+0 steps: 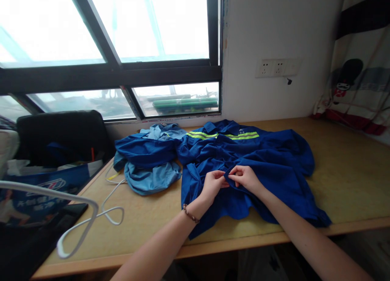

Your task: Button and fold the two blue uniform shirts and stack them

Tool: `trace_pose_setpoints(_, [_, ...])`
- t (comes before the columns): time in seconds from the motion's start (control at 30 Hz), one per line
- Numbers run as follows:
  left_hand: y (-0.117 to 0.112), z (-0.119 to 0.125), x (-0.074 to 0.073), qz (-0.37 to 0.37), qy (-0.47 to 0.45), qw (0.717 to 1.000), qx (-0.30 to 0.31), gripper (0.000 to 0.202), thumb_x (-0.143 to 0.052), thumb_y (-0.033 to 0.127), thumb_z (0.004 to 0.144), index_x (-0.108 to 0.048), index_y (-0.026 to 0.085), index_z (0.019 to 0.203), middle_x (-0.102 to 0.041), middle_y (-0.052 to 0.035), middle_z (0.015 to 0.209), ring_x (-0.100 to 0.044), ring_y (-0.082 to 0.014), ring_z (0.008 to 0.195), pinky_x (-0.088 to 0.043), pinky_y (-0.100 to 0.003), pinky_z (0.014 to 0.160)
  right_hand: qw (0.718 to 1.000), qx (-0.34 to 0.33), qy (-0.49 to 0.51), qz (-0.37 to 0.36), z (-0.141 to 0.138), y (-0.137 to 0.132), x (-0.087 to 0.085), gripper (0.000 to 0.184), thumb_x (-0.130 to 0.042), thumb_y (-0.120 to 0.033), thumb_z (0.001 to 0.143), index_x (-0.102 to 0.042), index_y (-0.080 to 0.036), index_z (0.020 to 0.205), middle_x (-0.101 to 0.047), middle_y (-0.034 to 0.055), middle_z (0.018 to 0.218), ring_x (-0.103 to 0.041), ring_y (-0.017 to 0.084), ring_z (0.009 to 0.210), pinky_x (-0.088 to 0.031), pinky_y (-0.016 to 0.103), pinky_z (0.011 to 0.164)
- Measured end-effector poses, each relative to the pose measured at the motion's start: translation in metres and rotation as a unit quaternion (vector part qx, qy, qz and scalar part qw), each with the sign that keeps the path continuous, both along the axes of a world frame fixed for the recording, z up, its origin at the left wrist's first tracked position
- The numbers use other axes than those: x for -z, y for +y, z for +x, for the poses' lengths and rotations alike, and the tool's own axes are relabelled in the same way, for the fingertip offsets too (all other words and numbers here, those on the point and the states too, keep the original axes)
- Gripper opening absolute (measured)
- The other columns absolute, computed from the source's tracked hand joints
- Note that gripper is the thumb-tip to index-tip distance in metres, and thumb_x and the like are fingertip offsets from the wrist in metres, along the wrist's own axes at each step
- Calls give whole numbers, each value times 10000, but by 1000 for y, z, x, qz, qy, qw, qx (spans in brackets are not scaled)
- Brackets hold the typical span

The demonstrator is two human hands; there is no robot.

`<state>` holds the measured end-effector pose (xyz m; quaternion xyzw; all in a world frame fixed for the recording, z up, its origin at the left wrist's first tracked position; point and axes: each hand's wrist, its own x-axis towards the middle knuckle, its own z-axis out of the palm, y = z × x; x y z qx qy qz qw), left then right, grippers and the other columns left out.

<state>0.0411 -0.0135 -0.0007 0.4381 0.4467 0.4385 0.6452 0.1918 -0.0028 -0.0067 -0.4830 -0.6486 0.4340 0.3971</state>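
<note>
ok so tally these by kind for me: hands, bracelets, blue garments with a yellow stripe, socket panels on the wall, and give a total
Hands: 2 (left hand, right hand)
Bracelet: 1
Striped blue garment: 1
Socket panel: 1
Total: 5

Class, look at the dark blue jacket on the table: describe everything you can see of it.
The jacket looks like matte woven cloth, with a collar, a yellow-green and grey stripe across the chest and a small whitish mark. It lies spread but wrinkled on the table, collar toward the window, hem near the front edge. The left hand and right hand pinch its cloth. Blue clothes lie against one side; the exact boundary is unclear.
</note>
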Motion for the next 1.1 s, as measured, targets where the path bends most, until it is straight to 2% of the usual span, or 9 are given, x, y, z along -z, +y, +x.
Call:
trace_pose_setpoints(0.13, [-1,2,1,-14,-6,999,-38,289,-651,349,673,-541,112,796,-572,-11,592,-591,-126,532,-519,-259,551,996,15,-69,58,-3,-3,3,119,-595,-282,698,-542,-178,717,-557,-38,435,-530,114,401,-402,217,480])
trace_pose_setpoints(0.37, [0,2,7,-36,-5,997,-70,204,-672,201,642,-502,126,728,-519,18,568,-558,-97,524,-501,-222,528,979,9,-157,128,-7,-8,7,90,-553,-239,727,-475,-206,696,-548,-56,451,-526,107,430,-365,202,480])
trace_pose_setpoints(0.53, [0,2,7,-46,-7,996,-81,172,-636,172,657,-468,132,657,-501,19,565,-549,-94,525,-501,-231,544,979,7,-157,127,-7,-9,5,105,-562,-253,725,-470,-207,707,-545,-56,455,-522,108,433,-358,203,476])
trace_pose_setpoints(0.67, [0,1,6,-55,-11,994,-88,148,-602,125,653,-455,136,662,-494,20,563,-538,-86,514,-492,-224,543,987,-7,-122,102,-7,-9,3,132,-577,-291,722,-480,-207,748,-547,-55,456,-517,111,422,-370,212,474])
trace_pose_setpoints(0.77, [0,0,7,-57,-7,993,-102,163,-600,92,621,-459,140,687,-483,26,570,-529,-79,518,-472,-201,527,991,-27,-98,83,-8,-9,3,165,-579,-342,726,-494,-202,710,-550,-42,468,-514,113,429,-364,212,457])
trace_pose_setpoints(0.93, [0,1,6,-37,-16,995,-96,239,-589,63,581,-434,160,735,-430,64,532,-490,-61,498,-445,-175,505,995,-34,-68,66,-10,-10,1,255,-517,-422,769,-507,-193,655,-526,-33,458,-480,103,417,-350,208,441])
trace_pose_setpoints(1.1, [-1,2,4,-14,-10,996,-84,259,-573,72,556,-415,172,735,-433,77,517,-472,-60,480,-435,-173,491,995,-31,-72,69,-10,-9,-1,294,-452,-418,810,-497,-192,628,-472,-47,427,-413,89,393,-314,208,432])
